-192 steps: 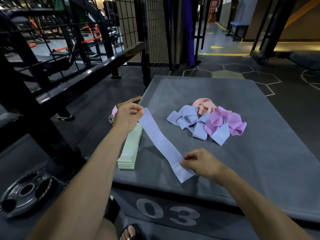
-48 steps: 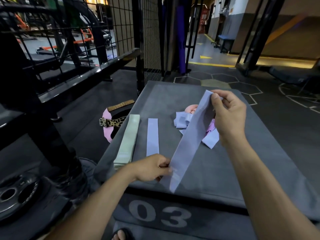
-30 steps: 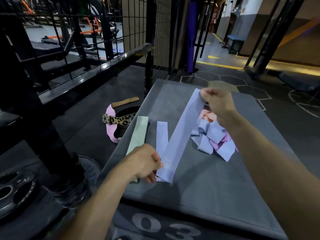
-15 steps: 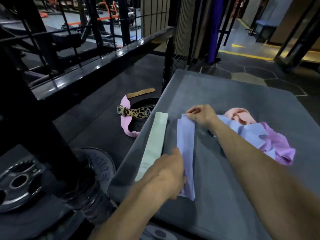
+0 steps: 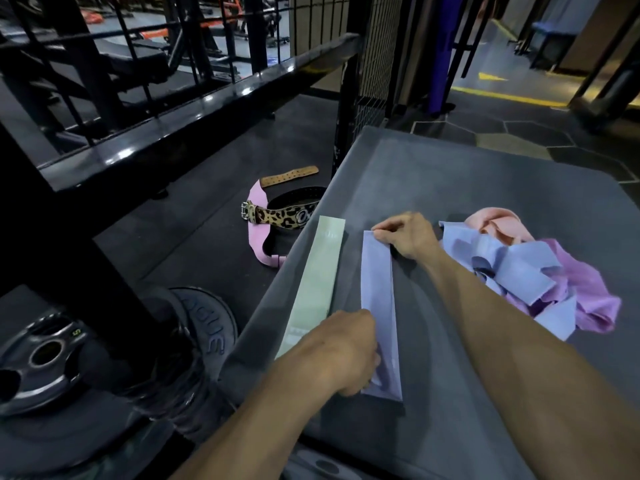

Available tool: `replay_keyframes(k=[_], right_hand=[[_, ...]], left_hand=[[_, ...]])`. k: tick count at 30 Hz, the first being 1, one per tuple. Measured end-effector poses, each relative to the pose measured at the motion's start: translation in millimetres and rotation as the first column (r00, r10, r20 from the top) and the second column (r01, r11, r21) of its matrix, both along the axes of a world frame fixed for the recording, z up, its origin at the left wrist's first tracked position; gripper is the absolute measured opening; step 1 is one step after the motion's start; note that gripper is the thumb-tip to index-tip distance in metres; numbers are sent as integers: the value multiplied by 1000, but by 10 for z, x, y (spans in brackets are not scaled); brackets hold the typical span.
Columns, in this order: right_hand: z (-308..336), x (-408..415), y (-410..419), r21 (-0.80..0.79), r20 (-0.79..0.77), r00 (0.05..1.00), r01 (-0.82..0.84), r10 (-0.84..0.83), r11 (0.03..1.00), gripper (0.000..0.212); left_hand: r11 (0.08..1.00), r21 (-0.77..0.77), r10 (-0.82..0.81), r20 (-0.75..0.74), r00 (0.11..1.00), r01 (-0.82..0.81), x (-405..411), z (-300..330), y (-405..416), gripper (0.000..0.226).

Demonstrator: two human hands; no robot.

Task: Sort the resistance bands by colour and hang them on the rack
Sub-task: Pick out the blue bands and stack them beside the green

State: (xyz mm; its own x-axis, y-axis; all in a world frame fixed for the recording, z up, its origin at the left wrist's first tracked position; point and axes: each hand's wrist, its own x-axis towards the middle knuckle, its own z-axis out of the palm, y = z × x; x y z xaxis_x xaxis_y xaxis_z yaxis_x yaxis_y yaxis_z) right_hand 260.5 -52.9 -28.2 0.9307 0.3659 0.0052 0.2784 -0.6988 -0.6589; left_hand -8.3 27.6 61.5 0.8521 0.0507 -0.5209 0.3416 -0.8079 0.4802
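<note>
A flat lavender-blue band [image 5: 378, 299] lies lengthwise on the grey padded box [image 5: 450, 188], on top of another band of the same colour. My right hand [image 5: 407, 235] pinches its far end. My left hand [image 5: 346, 351] holds its near end against the box. A stack of pale green bands [image 5: 317, 282] lies flat just left of it. To the right sits a loose pile of blue bands [image 5: 498, 268], purple bands [image 5: 588, 299] and a peach band [image 5: 498, 225].
A black steel rack [image 5: 194, 102] runs along the left and behind. On the floor beside the box lie a pink and leopard-print lifting belt [image 5: 277, 216] and weight plates [image 5: 45, 358]. The box's left edge is close to the green stack.
I lifted a blue band from the pile, stretched it between both hands and lowered it flat onto the blue band next to the green stack. My view has shifted left and down.
</note>
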Motion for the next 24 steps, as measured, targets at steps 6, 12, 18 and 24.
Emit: replay_keyframes(k=[6,12,18,24], right_hand=[[-21,32,-8,1,-22,1000,0,0,1000,18],[-21,60,-4,13,-17,1000,-20,20,1000,19],[21,83,28,-23,-46,999,-2,1,1000,23],[19,89,68,-35,-52,999,14,-16,999,25]], left_hand=[[999,16,-28,-6,1000,29,49,-72,-49,16],[999,17,-30,2,1000,30,54,-79,-61,18],[997,65,-52,-4,999,52,66,-128,-64,19],[979,157,-127,-17,992,128,84,-181,-58,14]])
